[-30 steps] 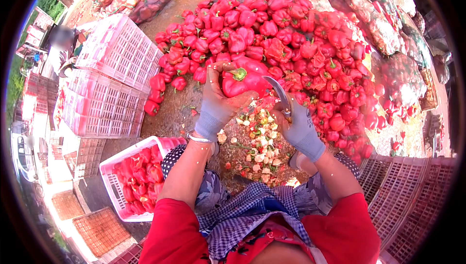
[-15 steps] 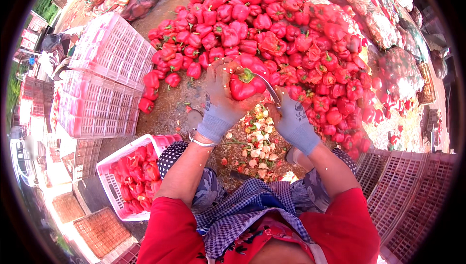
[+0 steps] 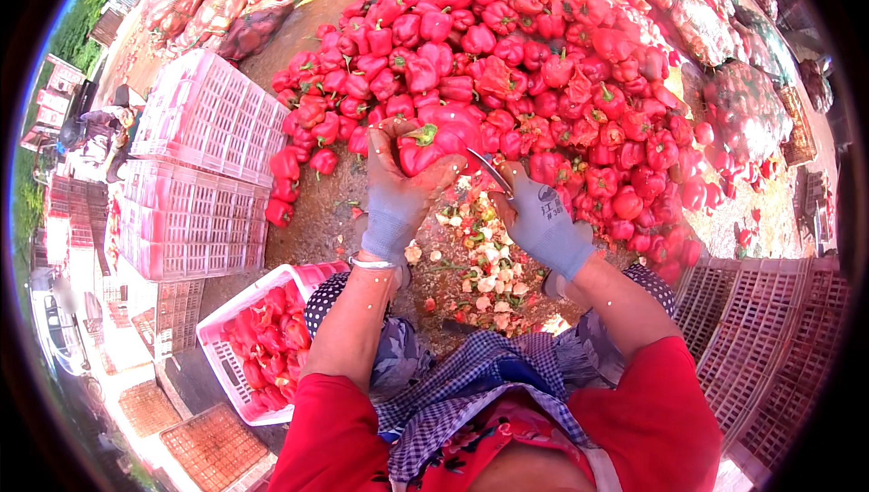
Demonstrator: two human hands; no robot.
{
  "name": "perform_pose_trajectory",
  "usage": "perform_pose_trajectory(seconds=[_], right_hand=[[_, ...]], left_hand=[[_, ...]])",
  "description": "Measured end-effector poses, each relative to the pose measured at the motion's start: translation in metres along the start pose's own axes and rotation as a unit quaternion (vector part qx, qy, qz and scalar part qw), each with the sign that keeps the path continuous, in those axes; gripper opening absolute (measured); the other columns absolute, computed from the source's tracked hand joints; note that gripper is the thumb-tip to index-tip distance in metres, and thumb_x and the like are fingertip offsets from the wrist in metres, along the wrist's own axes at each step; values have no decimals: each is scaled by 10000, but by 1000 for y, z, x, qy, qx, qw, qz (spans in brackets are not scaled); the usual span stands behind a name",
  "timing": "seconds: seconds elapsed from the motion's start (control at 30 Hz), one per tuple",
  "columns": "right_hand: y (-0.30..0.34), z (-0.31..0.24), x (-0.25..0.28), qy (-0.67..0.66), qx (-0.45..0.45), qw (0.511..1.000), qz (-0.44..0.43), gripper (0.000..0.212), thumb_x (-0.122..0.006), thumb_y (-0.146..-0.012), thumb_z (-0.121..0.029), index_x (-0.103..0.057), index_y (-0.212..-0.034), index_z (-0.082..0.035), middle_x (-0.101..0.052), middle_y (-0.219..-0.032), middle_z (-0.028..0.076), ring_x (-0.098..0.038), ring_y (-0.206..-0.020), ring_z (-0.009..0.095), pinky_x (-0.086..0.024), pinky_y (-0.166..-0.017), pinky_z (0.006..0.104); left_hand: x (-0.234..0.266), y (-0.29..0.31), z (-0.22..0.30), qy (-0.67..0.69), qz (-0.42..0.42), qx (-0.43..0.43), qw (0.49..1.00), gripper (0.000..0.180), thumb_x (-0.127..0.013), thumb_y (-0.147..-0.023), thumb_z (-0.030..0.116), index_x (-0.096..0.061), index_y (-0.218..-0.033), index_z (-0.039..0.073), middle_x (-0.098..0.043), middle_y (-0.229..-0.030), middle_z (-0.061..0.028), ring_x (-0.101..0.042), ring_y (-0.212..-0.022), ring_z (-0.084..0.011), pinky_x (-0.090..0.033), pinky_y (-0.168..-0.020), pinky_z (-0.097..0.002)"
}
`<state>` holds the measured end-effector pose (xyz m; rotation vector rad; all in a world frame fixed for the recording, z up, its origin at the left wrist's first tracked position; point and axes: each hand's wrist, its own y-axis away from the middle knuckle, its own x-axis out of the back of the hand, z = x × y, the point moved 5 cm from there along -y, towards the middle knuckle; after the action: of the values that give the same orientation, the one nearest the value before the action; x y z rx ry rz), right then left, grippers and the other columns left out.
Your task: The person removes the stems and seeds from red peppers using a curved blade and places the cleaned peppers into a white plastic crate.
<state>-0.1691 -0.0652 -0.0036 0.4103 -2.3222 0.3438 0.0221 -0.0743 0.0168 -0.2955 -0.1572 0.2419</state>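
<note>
I see the grey-gloved left grip (image 3: 398, 193) clamped around a glossy, rounded red bell pepper (image 3: 444, 152), held at the near edge of a red pepper heap (image 3: 434, 53). Its green stem (image 3: 422, 135) points left; its axis runs roughly rightward. The grey-gloved right grip (image 3: 546, 223) clasps a curved metal knife (image 3: 491, 172), blade slanting away leftward.

Peppers (image 3: 478, 39) ahead — crate (image 3: 220, 367) (left).
</note>
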Motion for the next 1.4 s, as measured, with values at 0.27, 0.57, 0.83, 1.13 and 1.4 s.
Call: perform_pose_trajectory(seconds=[0.27,0.57,0.83,1.13,1.4], right_hand=[[8,19,-9,27,3,1000,-12,218,-586,-912,-118,-492,-1065,6,-617,-890,242,-614,-801,422,-470,-627,474],[8,26,0,168,67,983,35,280,-572,-890,-186,-467,-1087,-17,-606,-752,171,-622,-677,372,-497,-559,471],[1,23,1,141,2,988,-66,254,-568,-898,-181,-493,-1083,-23,-631,-822,184,-638,-754,373,-500,-619,479],[-13,9,24,-71,109,991,41,717,-741,-799,-241,-399,-1394,-34,-588,-1210,234,-600,-1086,369,-498,-905,421],[-11,-4,25,-103,111,988,-37,848,-776,-648,-215,-407,-1390,-37,-578,-1230,231,-597,-1096,365,-489,-934,429]], left_hand=[[-4,-2,-3,198,14,69,978,487,-749,-778,-27,-427,-1140,19,-463,-1108,-74,-544,-972,-143,-524,-847,-293],[-4,2,-17,321,29,169,931,440,-704,-830,-21,-435,-1173,42,-504,-1099,-67,-556,-953,-120,-505,-863,-287],[-1,0,-12,247,12,78,966,390,-672,-873,38,-460,-1197,79,-556,-1133,-66,-588,-990,-168,-516,-888,-341],[-2,10,-29,272,-28,195,942,356,-654,-884,-2,-484,-1196,23,-580,-1073,-45,-602,-970,-130,-504,-875,-268],[-20,27,-46,210,-119,213,947,366,-680,-887,73,-540,-1216,-3,-614,-1116,-65,-599,-1007,-120,-488,-903,-261]])
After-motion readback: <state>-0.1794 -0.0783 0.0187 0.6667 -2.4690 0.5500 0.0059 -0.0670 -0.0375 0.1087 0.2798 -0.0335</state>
